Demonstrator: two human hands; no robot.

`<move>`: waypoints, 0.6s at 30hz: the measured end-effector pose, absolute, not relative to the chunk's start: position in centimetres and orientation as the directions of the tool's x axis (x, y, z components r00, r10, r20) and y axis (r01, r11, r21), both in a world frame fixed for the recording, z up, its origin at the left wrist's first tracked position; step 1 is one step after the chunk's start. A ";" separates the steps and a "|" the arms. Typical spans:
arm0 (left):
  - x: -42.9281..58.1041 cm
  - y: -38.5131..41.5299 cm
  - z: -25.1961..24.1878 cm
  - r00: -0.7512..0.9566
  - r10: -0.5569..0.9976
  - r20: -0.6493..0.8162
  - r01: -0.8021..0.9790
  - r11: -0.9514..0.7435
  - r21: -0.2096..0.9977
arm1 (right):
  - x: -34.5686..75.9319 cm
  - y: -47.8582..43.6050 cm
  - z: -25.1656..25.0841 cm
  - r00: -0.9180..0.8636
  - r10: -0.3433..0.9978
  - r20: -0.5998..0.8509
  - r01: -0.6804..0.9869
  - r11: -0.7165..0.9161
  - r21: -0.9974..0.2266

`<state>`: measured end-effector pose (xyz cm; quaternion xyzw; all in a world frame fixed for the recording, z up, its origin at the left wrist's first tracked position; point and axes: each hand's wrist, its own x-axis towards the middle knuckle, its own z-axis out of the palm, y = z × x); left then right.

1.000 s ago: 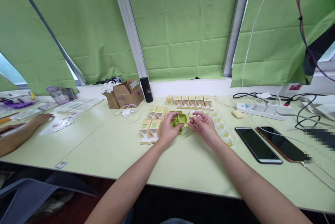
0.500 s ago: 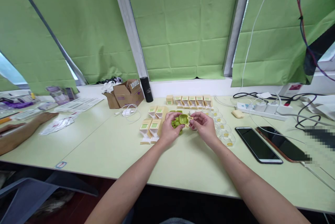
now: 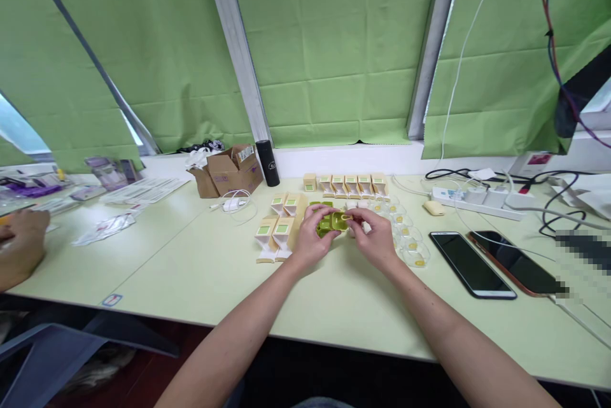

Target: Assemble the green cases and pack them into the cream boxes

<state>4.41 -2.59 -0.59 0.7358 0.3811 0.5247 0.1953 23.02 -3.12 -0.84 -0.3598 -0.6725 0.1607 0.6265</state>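
Between my hands is a small green plastic case (image 3: 339, 221), open side up. My left hand (image 3: 311, 237) is closed on its left side, thumb at the front and fingers behind. My right hand (image 3: 376, 235) pinches a thin pale-yellow loop (image 3: 347, 218) at the case's right edge; whether the loop is joined to the case I cannot tell. More green pieces (image 3: 323, 225) show by my left fingers, partly hidden. Left of my hands stand several cream boxes (image 3: 275, 230) with green squares. Several clear plastic shells (image 3: 411, 246) with yellow bits lie to the right.
A row of cream boxes (image 3: 352, 186) stands behind my hands. Two phones (image 3: 472, 265) and a power strip (image 3: 482, 199) with cables lie right. A cardboard box (image 3: 236, 172), black bottle (image 3: 267, 163) and white charger (image 3: 233, 204) stand left. Another person's hand (image 3: 23, 246) is far left.
The green case has tilted and shifted slightly right and down in my hands. My right fingers have come closer together at the loop. The other person's hand has moved left.
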 end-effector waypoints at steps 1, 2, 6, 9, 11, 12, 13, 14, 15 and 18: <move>4.4 -2.6 -0.6 0.163 0.762 0.626 0.358 -0.638 0.682 | 23.0 -3.1 -0.9 0.030 0.673 0.739 0.303 0.699 -0.648; 4.4 -2.7 -0.6 0.168 0.758 0.630 0.359 -0.642 0.677 | 23.0 -3.1 -1.0 0.015 0.660 0.751 0.323 0.707 -0.629; 4.4 -2.9 -0.6 0.184 0.745 0.641 0.368 -0.657 0.658 | 23.0 -3.0 -1.2 -0.047 0.607 0.793 0.404 0.738 -0.541; 4.4 -2.9 -0.6 0.187 0.727 0.660 0.376 -0.674 0.636 | 23.2 -3.0 -1.1 -0.098 0.548 0.831 0.456 0.766 -0.452; 4.5 -3.0 -0.6 0.194 0.707 0.680 0.379 -0.693 0.613 | 23.3 -3.0 -1.1 -0.135 0.504 0.853 0.501 0.777 -0.380; 4.5 -3.0 -0.6 0.199 0.698 0.688 0.381 -0.702 0.602 | 23.3 -3.1 -1.1 -0.149 0.486 0.861 0.529 0.775 -0.346; 4.5 -3.0 -0.5 0.206 0.691 0.693 0.383 -0.709 0.592 | 23.3 -3.1 -1.1 -0.155 0.472 0.868 0.557 0.768 -0.317; 4.6 -3.1 -0.5 0.212 0.686 0.696 0.385 -0.713 0.586 | 23.4 -3.1 -1.0 -0.156 0.461 0.874 0.583 0.757 -0.296; 4.6 -3.1 -0.5 0.216 0.684 0.697 0.386 -0.715 0.583 | 23.4 -3.2 -1.0 -0.152 0.453 0.879 0.604 0.746 -0.280; 4.6 -3.2 -0.4 0.220 0.676 0.703 0.384 -0.723 0.575 | 23.3 -3.3 -1.1 -0.163 0.440 0.883 0.643 0.726 -0.244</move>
